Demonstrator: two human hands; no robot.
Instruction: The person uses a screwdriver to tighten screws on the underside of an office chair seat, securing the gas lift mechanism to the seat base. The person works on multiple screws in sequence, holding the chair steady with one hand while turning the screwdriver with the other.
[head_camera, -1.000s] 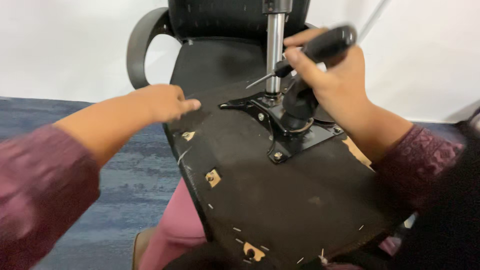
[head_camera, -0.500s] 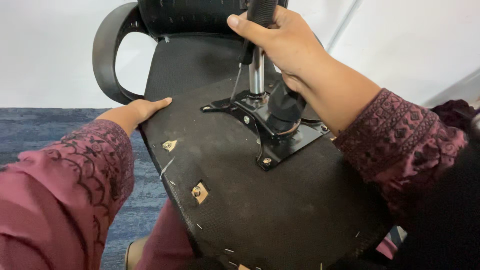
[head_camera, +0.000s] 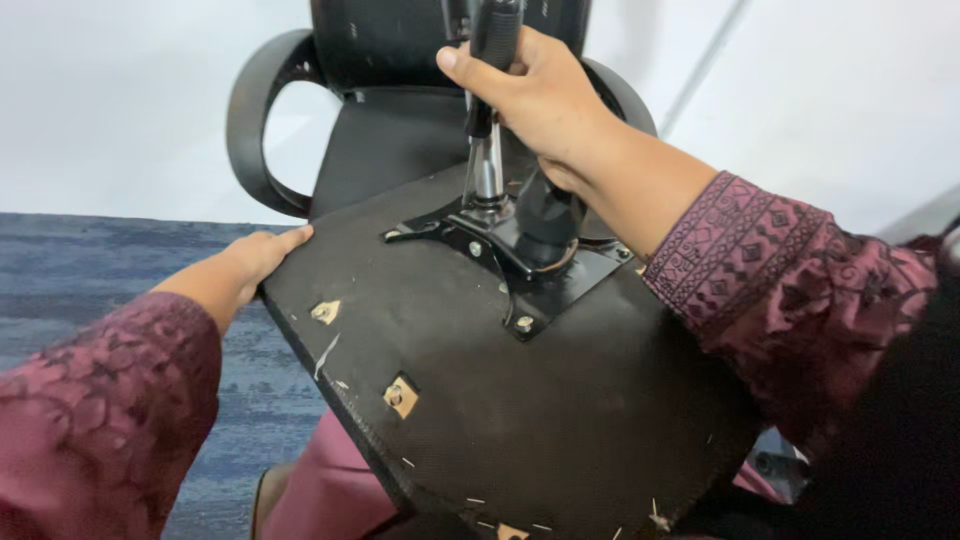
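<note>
Seat bottom: the black, fabric-covered underside of an office chair seat (head_camera: 500, 420), flipped up and tilted toward the camera across the person's lap. It's flat and roughly rounded at the corners, and takes up most of the middle of the view.

Surface: the cloth looks worn. There are small tan patches (head_camera: 399, 396) where the covering is torn away around fixing points, plus pale scratches and a few staples along the lower edge.

Metal bits: a black, cross-shaped steel mounting plate (head_camera: 520, 262) is bolted flat to the seat, silver bolt heads showing on its arms. A shiny chrome column (head_camera: 487, 170) rises from it, next to a black rounded hub.

Right hand: the right hand (head_camera: 535, 95) is clenched around a black, textured cylindrical handle (head_camera: 494, 35) right above the chrome column. Can't tell whether it's a tool or a lever.

Left hand: the left hand (head_camera: 255, 262) lies flat and relaxed against the seat's left edge, fingers out straight, gripping nothing.

Sleeves: both arms wear maroon patterned fabric, lacy on the left and with embroidered bands on the right cuff.

Behind: a second black office chair with curved plastic armrests (head_camera: 250, 120) stands against a white wall.

Floor: blue-grey carpet (head_camera: 90, 260) with a mottled, streaky weave.
</note>
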